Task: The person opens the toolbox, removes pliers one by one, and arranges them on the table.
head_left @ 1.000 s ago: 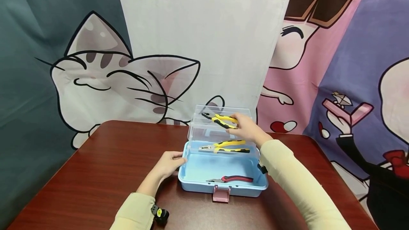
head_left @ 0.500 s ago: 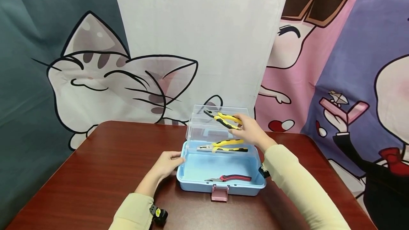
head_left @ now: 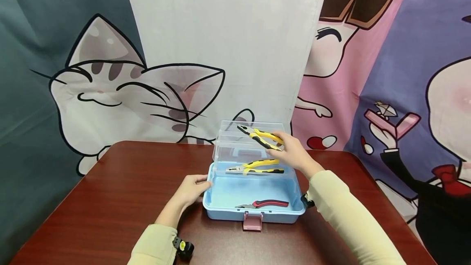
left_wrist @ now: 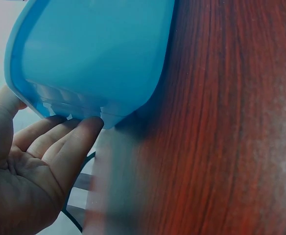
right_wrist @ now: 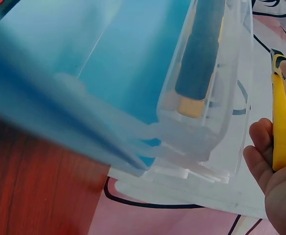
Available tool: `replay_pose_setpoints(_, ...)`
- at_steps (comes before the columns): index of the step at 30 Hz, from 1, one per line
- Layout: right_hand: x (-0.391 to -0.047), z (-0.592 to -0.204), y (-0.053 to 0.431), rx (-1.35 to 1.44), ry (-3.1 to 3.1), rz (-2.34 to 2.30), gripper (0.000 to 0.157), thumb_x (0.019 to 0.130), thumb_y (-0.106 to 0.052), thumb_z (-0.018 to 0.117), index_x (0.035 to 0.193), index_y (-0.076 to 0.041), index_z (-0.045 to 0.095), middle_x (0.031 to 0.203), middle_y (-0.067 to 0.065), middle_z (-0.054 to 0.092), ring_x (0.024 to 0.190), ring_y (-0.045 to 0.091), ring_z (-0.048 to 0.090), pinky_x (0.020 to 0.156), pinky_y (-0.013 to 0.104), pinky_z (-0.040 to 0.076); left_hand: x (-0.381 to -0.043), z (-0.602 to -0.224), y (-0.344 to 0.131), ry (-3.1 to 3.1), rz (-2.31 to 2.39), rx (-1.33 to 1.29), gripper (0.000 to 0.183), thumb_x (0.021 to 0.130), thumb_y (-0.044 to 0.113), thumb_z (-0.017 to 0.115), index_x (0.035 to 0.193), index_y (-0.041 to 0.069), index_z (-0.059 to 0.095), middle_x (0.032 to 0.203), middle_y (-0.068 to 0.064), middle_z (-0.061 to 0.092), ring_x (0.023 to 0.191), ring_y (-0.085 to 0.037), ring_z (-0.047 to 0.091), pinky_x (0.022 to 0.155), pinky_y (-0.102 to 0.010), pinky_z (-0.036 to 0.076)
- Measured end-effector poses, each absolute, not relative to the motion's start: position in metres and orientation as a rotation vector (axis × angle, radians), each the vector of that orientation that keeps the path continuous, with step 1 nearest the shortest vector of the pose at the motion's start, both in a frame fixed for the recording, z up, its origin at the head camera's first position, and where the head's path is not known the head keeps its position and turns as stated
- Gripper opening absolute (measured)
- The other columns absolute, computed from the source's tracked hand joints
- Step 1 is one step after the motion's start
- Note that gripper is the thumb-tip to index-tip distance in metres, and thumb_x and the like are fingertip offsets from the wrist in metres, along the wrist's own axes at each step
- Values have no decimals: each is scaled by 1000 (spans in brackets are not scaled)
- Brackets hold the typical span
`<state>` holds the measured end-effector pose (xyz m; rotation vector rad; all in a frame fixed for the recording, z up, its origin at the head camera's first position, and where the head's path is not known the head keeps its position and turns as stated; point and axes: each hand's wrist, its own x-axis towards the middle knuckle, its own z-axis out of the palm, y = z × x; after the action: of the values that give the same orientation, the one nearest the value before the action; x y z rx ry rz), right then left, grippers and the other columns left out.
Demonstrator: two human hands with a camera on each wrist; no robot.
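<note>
A light blue toolbox (head_left: 217, 215) stands open on the table. My left hand (head_left: 190, 191) grips its left wall, thumb at the rim and fingertips against the outer side (left_wrist: 94, 58) in the left wrist view. My right hand (head_left: 294, 154) holds yellow-and-black pliers (head_left: 262, 138) by the handles, raised over the back of the box before the clear lid. Another pair of yellow-and-black pliers (head_left: 259, 166) lies in the clear tray at the rear. Red-and-black pliers (head_left: 270, 203) lie at the front of the box floor.
The clear lid (head_left: 224, 146) stands raised behind the box, close to the cloth backdrop (head_left: 228, 32). A pink latch (head_left: 252, 221) hangs from the box's front. Dark red wooden table (head_left: 121, 199) surrounds the box.
My right hand has moved slightly right with the pliers, still above the box. The left hand keeps its grip on the box wall. The head view has shifted a little.
</note>
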<state>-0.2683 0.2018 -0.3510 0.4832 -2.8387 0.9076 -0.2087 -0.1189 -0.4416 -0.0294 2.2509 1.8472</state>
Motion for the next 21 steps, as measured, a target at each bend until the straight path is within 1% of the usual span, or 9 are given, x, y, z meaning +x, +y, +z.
replay_pose_setpoints(6,-263,-350,209,461,-2845,917,63,82,-35,72,136,-14,47,122,12,57,100,25,55,76,34,55,-210,-443,-119,2249,1834,-25,44,90,10,59,130,-7,52,118,-25,63,90,-26,69,68,-40,60)
replay_pose_setpoints(11,-259,-352,214,486,-2818,898,63,82,-33,72,137,-16,47,124,10,57,100,24,56,77,35,54,-210,-444,-122,2250,1830,-20,45,91,10,58,131,-8,50,119,-26,62,94,-27,68,70,-39,59)
replay_pose_setpoints(15,-255,-355,220,504,-2788,894,67,83,-31,72,141,-13,45,124,11,56,97,24,56,77,36,52,-210,-444,-121,2246,1837,-38,45,90,10,59,131,-7,52,119,-25,62,94,-28,68,70,-39,59)
replay_pose_setpoints(18,-251,-358,225,508,-2774,901,69,83,-29,72,142,-10,43,126,14,55,97,26,56,79,38,54,-210,-443,-120,2250,1840,-61,43,89,10,59,130,-5,54,118,-23,64,93,-27,68,68,-39,60)
replay_pose_setpoints(21,-249,-360,229,488,-2766,928,69,83,-29,72,142,-8,43,130,15,53,104,28,58,87,44,55,-211,-444,-119,2257,1835,-61,43,89,9,59,130,-5,54,117,-23,65,91,-26,69,68,-39,60)
